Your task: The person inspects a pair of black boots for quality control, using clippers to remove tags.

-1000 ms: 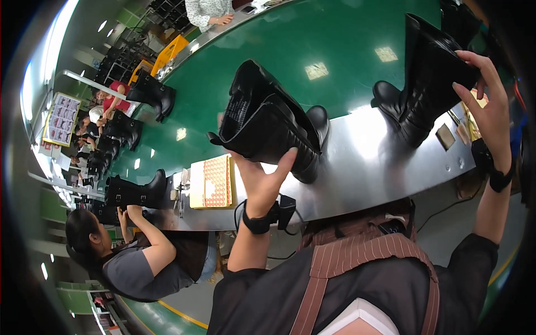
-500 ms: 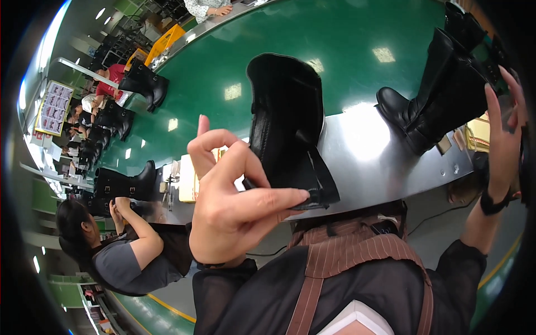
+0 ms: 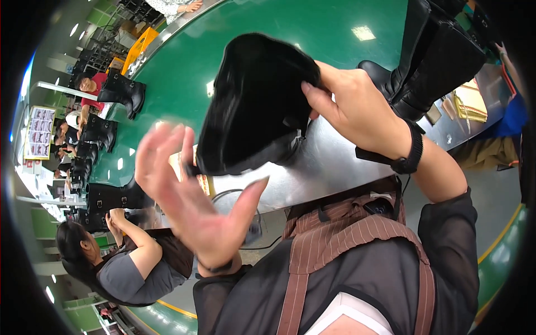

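Pinching tall black boot (image 3: 251,106) at three o'clock with right-hand grip (image 3: 363,109), with left-hand grip (image 3: 198,209) splayed near seven; could twist loose from one-sided hold

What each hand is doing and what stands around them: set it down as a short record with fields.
Right hand: grips the upper edge of a black boot
Left hand: open, blurred, beside that boot; contact unclear
Second boot: black, stands to the right of the held one
Table: metal near edge, green surface beyond
Co-worker: at left, hands close to a buckled boot
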The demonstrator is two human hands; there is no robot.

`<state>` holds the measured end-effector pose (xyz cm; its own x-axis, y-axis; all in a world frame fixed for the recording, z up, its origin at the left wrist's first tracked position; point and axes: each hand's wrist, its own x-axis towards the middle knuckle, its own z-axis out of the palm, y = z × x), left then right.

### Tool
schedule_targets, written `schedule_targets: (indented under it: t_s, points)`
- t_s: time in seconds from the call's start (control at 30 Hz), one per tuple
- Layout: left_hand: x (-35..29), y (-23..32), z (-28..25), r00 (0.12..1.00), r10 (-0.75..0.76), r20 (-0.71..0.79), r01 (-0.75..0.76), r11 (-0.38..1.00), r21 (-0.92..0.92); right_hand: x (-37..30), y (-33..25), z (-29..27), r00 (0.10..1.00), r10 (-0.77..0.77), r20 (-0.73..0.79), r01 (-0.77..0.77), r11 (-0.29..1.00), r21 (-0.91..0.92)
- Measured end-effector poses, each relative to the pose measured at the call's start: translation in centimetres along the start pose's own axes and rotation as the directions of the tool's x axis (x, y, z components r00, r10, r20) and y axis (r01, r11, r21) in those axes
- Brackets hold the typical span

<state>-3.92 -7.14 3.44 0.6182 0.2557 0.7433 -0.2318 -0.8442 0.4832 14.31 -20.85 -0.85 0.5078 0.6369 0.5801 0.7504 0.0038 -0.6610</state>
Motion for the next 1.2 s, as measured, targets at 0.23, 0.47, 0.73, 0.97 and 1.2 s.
schedule_targets:
  t_s: [0.23, 0.47, 0.73, 0.97, 1.2]
  points:
    - [-6.2, -9.4, 6.1, 0.854, -0.359, 0.375, 0.497, 0.776, -0.388, -2.0, 1.9, -0.7, 0.949, 0.256, 0.182, -0.289, 0.938, 0.192]
    - [-7.5, -11.6, 9.1, 0.616, -0.5, 0.608, 0.759, 0.584, -0.288, -7.0, 8.0, 5.3, 0.749, 0.445, 0.49, -0.573, 0.807, 0.142]
    - [-9.4, -13.1, 10.0, 0.666, -0.494, 0.559, 0.718, 0.628, -0.3, -6.5, 9.0, 7.5, 0.492, 0.511, 0.705, -0.842, 0.485, 0.236]
    - [-8.9, -12.0, 10.3, 0.668, -0.531, 0.522, 0.723, 0.63, -0.285, -7.0, 9.5, 7.9, 0.432, 0.449, 0.782, -0.899, 0.289, 0.33]
    - [-9.2, -13.1, 10.4, 0.655, -0.476, 0.587, 0.708, 0.659, -0.255, -4.4, 5.2, 5.5, 0.656, 0.328, 0.68, -0.75, 0.188, 0.634]
